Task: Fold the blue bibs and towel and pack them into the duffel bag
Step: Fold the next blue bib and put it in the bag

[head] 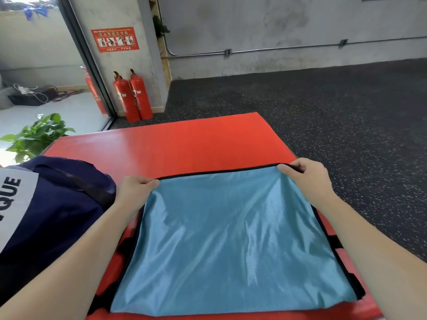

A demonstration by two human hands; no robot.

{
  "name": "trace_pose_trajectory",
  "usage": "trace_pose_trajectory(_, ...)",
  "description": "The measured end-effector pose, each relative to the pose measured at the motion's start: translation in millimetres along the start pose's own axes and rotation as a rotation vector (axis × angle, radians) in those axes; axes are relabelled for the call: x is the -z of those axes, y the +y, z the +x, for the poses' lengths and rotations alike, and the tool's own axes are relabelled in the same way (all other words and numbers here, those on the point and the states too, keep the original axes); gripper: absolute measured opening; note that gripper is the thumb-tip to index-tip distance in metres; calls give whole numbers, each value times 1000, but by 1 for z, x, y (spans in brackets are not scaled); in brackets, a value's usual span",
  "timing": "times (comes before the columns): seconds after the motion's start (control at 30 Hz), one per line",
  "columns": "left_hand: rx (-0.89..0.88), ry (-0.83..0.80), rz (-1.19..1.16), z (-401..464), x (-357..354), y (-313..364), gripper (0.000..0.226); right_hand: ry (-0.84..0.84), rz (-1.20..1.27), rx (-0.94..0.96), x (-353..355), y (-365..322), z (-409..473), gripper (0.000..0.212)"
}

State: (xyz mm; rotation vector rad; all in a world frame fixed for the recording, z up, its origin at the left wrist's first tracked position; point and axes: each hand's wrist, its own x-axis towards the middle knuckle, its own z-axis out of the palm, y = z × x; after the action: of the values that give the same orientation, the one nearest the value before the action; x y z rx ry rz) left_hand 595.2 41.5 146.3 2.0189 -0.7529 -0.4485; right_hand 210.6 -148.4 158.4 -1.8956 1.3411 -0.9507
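Blue bib (231, 239) lies spread flat on red mat (184, 144), filling the space btwn both forearms, black trim along its edges; near edge sits closest to the person, far edge held up at both corners. Left hand (134, 192) pinches the bib's far-left corner, fingers curled over the black trim, thumb on the blue side. Right hand (309, 179) pinches the far-right corner the same way, fingers wrapped round the edge, fabric bunched under them. Navy duffel bag (53, 215) sits just left of left hand & forearm, touching or nearly so, white panel w/ lettering facing up, black strap across its top. Beyond the hands: bare mat, then dark speckled floor (323, 107). Far left past the bag, a green plant (37, 135); further back, two red extinguishers (132, 98) vs. the concrete wall.
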Motion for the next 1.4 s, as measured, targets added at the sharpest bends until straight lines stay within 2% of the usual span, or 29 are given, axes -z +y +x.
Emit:
trace_pose_trajectory(0.1,-45,33,-59,0,-4,8,14,48,-46,-7,-1,0,0,33)
trace_pose_trajectory(0.17,-120,59,12,4,-9,11,17,48,-80,-10,-5,3,0,30)
trace_pose_trajectory(0.23,-194,45,129,10,-14,10,19,30,-145,2,-9,11,0,26)
trace_pose_trajectory(0.4,-372,-21,604,18,-22,-8,24,-44,-411,43,-19,23,-2,14)
trace_pose_trajectory(0.53,-358,21,692,-4,-24,3,28,31,-689,179,-22,17,-10,23)
trace_pose_trajectory(0.63,-413,31,617,-49,-30,22,31,78,-679,235,-23,-2,-28,23)
trace_pose_trajectory(0.7,-500,-82,563,-94,-41,31,32,-1,-623,262,-29,-17,-51,28)
trace_pose_trajectory(0.8,-572,-252,603,-159,-60,36,41,-221,-579,289,-43,-35,-105,44)
trace_pose_trajectory(0.9,-511,-321,712,-193,-69,19,64,-368,-665,300,-50,-38,-162,79)
trace_pose_trajectory(1.0,-445,-280,799,-195,-47,-16,88,-418,-748,293,-42,-22,-188,111)
trace_pose_trajectory(1.1,-444,-157,870,-181,-4,-45,99,-372,-772,227,-24,-9,-186,110)
trace_pose_trajectory(1.23,-383,-223,904,-173,33,-60,115,-402,-755,186,-13,-8,-184,99)
trace_pose_trajectory(1.4,-346,-150,954,-199,37,-51,91,-424,-692,167,-5,-17,-190,105)
